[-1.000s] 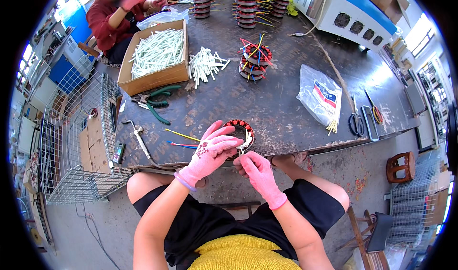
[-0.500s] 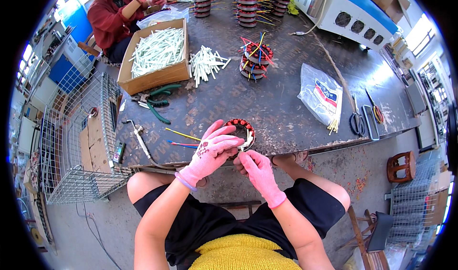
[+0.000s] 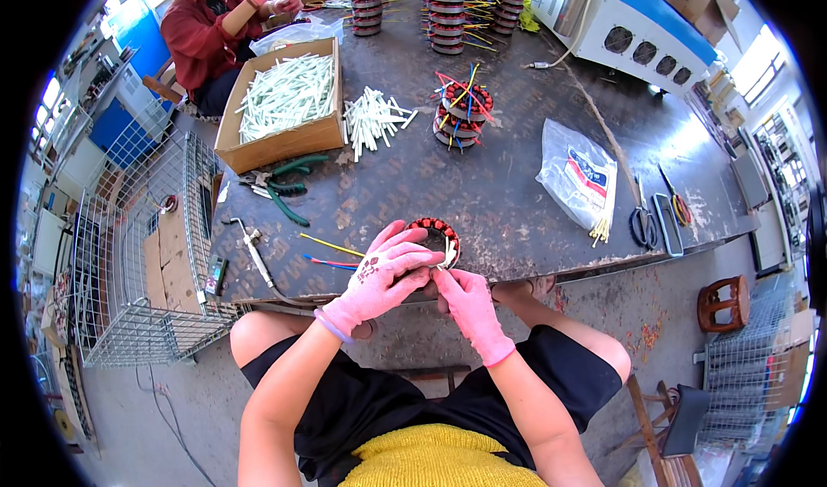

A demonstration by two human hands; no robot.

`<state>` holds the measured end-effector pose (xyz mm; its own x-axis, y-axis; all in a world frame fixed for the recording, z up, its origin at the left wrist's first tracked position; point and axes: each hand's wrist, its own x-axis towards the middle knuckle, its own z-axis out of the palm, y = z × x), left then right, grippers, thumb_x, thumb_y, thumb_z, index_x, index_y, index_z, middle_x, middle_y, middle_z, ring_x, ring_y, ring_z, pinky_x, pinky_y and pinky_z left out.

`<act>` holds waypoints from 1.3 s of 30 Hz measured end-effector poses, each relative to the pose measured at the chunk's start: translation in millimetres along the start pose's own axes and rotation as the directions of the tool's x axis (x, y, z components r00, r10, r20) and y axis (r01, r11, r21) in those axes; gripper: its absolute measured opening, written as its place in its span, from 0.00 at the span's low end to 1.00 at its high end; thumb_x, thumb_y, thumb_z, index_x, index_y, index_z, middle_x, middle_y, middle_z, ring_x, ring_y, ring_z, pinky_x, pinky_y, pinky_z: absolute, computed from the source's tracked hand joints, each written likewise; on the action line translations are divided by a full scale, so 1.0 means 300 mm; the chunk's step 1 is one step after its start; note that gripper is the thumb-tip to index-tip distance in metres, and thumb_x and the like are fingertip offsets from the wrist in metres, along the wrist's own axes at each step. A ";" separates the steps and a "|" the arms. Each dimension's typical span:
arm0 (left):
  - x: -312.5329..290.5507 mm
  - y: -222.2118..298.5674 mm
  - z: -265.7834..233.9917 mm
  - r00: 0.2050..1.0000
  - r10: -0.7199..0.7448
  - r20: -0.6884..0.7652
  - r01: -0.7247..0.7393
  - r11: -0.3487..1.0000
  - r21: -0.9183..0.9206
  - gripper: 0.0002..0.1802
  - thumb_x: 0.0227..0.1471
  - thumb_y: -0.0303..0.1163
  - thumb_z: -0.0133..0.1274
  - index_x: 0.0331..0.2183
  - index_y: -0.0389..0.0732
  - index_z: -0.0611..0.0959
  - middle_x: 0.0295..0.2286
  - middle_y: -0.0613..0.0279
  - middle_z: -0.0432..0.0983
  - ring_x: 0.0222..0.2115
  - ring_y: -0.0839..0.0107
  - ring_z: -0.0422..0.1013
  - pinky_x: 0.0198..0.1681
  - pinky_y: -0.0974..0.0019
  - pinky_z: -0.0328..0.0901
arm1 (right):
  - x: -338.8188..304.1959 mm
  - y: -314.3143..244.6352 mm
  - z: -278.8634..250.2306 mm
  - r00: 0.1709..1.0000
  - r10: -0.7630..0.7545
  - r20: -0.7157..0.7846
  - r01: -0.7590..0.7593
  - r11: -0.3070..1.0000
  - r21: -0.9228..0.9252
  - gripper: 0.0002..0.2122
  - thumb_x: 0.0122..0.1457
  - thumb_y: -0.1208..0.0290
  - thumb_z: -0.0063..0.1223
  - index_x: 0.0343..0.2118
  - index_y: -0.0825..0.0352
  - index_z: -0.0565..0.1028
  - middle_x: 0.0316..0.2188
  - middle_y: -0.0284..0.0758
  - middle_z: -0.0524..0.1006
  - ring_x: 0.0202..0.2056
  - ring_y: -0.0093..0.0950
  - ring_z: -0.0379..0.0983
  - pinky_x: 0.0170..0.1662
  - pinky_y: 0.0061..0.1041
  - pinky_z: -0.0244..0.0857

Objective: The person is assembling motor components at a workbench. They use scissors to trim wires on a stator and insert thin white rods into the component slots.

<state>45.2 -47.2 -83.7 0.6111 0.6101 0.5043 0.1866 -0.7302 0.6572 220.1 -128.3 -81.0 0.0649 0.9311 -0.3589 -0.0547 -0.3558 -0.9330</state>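
A ring-shaped motor stator (image 3: 443,226) with red windings rests at the table's near edge, partly covered by my gloved hands. My left hand (image 3: 385,273), in a pink glove, lies over its left side with the fingers closed on it. Yellow, blue and red lead wires (image 3: 332,262) stick out to the left from under that hand. At the stator's near right rim, my right hand (image 3: 469,308) pinches something small close to a white sleeve (image 3: 450,250); the fingers hide what it is. Both hands meet at the near side of the ring.
A cardboard box (image 3: 280,142) of white tubes stands at left, with a loose tube pile (image 3: 375,118) beside it. Green-handled pliers (image 3: 289,186), a soldering iron (image 3: 253,250), stacked stators (image 3: 463,117), a plastic bag (image 3: 575,173) and scissors (image 3: 643,226) lie around. A co-worker (image 3: 207,39) sits far left.
My right hand has shifted slightly, its fingertips now closer to the left hand's at the stator's near rim. The left hand stays on the stator.
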 end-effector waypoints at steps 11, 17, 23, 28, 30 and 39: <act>-0.014 -0.020 0.048 0.995 -0.048 -0.090 0.053 0.998 0.047 0.11 0.47 0.25 0.59 0.36 0.44 0.83 0.35 0.66 0.81 0.51 0.61 0.72 0.65 0.49 0.53 | -0.006 -0.054 -0.001 0.630 -0.775 0.042 0.625 0.474 -0.620 0.11 0.51 0.74 0.64 0.39 0.61 0.79 0.34 0.35 0.76 0.32 0.37 0.76 0.34 0.33 0.70; -0.004 0.001 0.061 0.986 -0.087 -0.145 0.096 0.993 0.062 0.10 0.47 0.25 0.59 0.35 0.46 0.84 0.33 0.66 0.81 0.49 0.63 0.74 0.64 0.49 0.54 | 0.018 -0.067 0.004 0.559 -0.828 0.039 0.744 0.480 -0.465 0.06 0.58 0.82 0.56 0.38 0.66 0.76 0.34 0.35 0.76 0.32 0.28 0.74 0.36 0.24 0.69; -0.010 0.006 0.063 0.987 -0.085 -0.135 0.095 0.993 0.064 0.10 0.47 0.25 0.58 0.35 0.47 0.84 0.34 0.66 0.81 0.50 0.62 0.73 0.65 0.50 0.54 | -0.059 -0.037 -0.042 0.814 -0.568 -0.121 0.581 0.798 0.158 0.12 0.62 0.84 0.50 0.48 0.67 0.72 0.38 0.30 0.72 0.33 0.18 0.71 0.39 0.20 0.68; -0.008 0.010 0.052 0.993 -0.037 -0.115 0.049 0.994 0.102 0.17 0.49 0.23 0.55 0.44 0.43 0.81 0.42 0.63 0.80 0.53 0.61 0.71 0.65 0.49 0.54 | -0.063 0.000 -0.014 0.744 -0.668 -0.017 0.642 0.723 -0.255 0.20 0.56 0.87 0.54 0.52 0.67 0.71 0.52 0.37 0.71 0.38 0.24 0.74 0.41 0.24 0.71; -0.012 0.015 0.055 0.993 -0.042 -0.110 0.052 0.995 0.090 0.19 0.50 0.23 0.54 0.47 0.42 0.79 0.44 0.63 0.79 0.53 0.61 0.70 0.65 0.49 0.53 | -0.005 0.011 -0.021 0.592 -0.798 0.115 0.756 0.499 -0.424 0.15 0.55 0.86 0.56 0.45 0.66 0.75 0.46 0.37 0.75 0.39 0.28 0.76 0.41 0.25 0.72; -0.015 -0.011 0.059 1.000 -0.012 -0.029 0.018 0.972 0.235 0.18 0.47 0.23 0.58 0.43 0.43 0.80 0.43 0.61 0.78 0.53 0.61 0.70 0.65 0.47 0.54 | -0.053 0.145 0.011 0.889 -0.454 -0.056 0.457 0.880 0.128 0.06 0.62 0.81 0.51 0.41 0.67 0.72 0.36 0.34 0.76 0.31 0.19 0.72 0.32 0.19 0.66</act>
<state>55.6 -53.0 -98.0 0.5861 0.6272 0.5129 0.3733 -0.7709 0.5161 213.6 -158.3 -115.8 0.1385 0.9850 0.1026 -0.1459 0.1228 -0.9817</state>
